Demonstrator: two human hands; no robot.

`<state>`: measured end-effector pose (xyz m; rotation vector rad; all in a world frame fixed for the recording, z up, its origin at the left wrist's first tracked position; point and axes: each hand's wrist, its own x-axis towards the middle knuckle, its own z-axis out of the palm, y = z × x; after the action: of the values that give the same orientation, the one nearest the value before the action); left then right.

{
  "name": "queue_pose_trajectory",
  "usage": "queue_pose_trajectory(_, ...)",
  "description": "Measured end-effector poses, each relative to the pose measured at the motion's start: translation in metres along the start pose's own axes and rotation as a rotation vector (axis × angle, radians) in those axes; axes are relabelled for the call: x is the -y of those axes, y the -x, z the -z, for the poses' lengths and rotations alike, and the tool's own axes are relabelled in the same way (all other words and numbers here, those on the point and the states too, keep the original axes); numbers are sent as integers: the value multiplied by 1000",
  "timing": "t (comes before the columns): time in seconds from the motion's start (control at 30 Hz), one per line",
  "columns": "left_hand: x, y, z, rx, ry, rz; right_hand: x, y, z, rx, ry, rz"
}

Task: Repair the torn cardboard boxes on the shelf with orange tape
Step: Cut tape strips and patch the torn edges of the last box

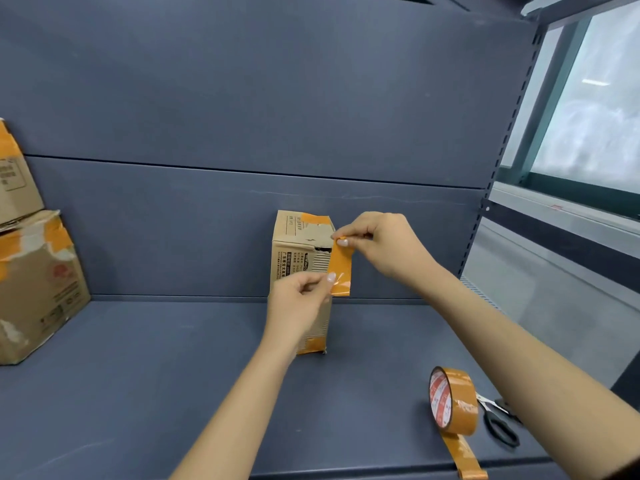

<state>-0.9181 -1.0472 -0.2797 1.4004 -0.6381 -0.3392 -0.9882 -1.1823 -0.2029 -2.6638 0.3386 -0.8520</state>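
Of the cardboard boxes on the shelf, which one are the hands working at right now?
The narrow upright box at the middle, directly behind the hands holding the cut tape strip. The two stacked boxes sit untouched at far left.

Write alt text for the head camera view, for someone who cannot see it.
Two hands hold a cut strip of orange tape beside a torn corner of a small upright cardboard box: right hand pinching the top, left hand the bottom. A tape roll and scissors lie on the grey shelf.
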Motion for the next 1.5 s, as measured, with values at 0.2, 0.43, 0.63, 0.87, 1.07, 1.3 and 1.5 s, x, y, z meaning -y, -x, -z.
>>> queue_pose_trajectory(0.2,-11,-22,-4,26,110,97,-6,-35,3,69,-99,-99)
queue_pose_trajectory(0.43,-6,-41,-1,14,166,194,-20,-71,-1,203,-131,-145)
queue_pose_trajectory(0.63,-2,-53,-2,14,196,227,-34,-79,-19,241,-64,-140)
queue_pose_trajectory(0.87,3,-56,1,10,211,253,-37,-80,-30,223,-77,-164)
queue_pose_trajectory(1.07,6,-59,0,10,217,281,-42,-81,-32,207,-103,-171)
queue_pose_trajectory(1.3,3,-61,-1,8,227,284,-47,-83,-33,189,-126,-180)
queue_pose_trajectory(1.5,12,-61,-2,-8,150,274,-52,-77,-42,143,-79,-157)
